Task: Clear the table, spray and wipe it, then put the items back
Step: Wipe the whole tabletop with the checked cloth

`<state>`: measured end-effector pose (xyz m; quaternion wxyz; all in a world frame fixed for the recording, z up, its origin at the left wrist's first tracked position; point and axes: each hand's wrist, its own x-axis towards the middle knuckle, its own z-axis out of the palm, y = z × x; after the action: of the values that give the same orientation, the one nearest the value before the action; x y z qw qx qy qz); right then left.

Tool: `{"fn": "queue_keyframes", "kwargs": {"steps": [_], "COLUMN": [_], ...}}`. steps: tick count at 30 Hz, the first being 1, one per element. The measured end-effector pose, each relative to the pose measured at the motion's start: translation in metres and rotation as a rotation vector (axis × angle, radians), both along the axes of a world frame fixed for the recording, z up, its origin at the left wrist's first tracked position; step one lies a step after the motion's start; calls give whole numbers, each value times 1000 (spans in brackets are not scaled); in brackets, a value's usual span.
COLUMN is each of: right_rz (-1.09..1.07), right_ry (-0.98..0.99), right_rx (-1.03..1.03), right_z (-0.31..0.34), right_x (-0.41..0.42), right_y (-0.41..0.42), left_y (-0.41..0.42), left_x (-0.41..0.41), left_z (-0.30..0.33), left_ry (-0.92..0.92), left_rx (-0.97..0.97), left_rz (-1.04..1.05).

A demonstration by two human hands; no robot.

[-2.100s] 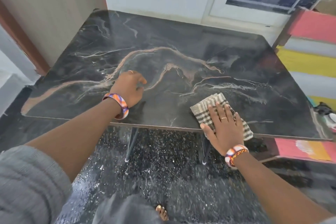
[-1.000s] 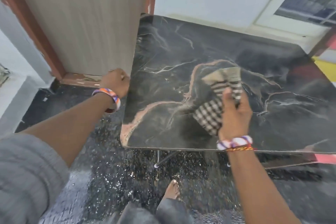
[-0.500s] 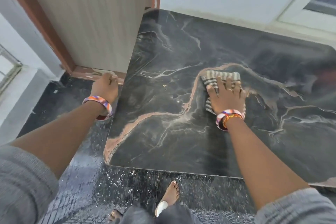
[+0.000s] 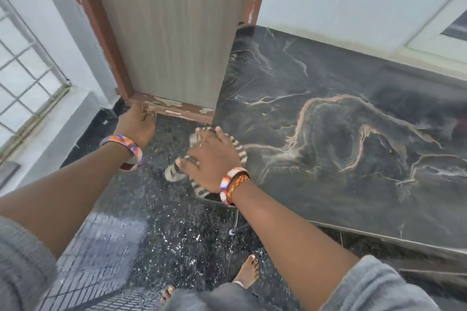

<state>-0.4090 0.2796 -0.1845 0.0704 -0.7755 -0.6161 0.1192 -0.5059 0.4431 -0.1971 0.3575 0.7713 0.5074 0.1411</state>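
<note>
From the head camera, a person leans over the left end of a black marble-patterned table [image 4: 341,134], both arms stretched forward. The right hand [image 4: 212,159] lies spread, fingers splayed, on top of a checked cloth [image 4: 174,173], pressing it at the table's left edge; the cloth bunches under the palm and hangs partly past the edge over the dark speckled floor [image 4: 164,222]. The hand covers the cloth rather than closing around it. The left hand [image 4: 137,124] reaches out to the left of the table, over the floor near the foot of a wood-grain door [image 4: 164,33] with a chipped brown frame; whether its fingers grip anything cannot be told, as they are turned away and blurred. Both wrists carry coloured bangles, and grey sleeves show at the bottom corners. Two bare feet stand on the floor beside the table's thin metal leg [image 4: 238,227].
</note>
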Motion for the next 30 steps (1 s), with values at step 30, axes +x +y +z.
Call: {"fn": "queue_keyframes", "kwargs": {"steps": [30], "right_rz": [-901], "right_ry": [-296], "right_rx": [185], "right_z": [-15], "right_x": [49], "right_y": [-338], "left_y": [-139], "left_x": [54], "left_z": [61], "left_ry": [20], "left_rx": [685], "left_rz": [-910]}}
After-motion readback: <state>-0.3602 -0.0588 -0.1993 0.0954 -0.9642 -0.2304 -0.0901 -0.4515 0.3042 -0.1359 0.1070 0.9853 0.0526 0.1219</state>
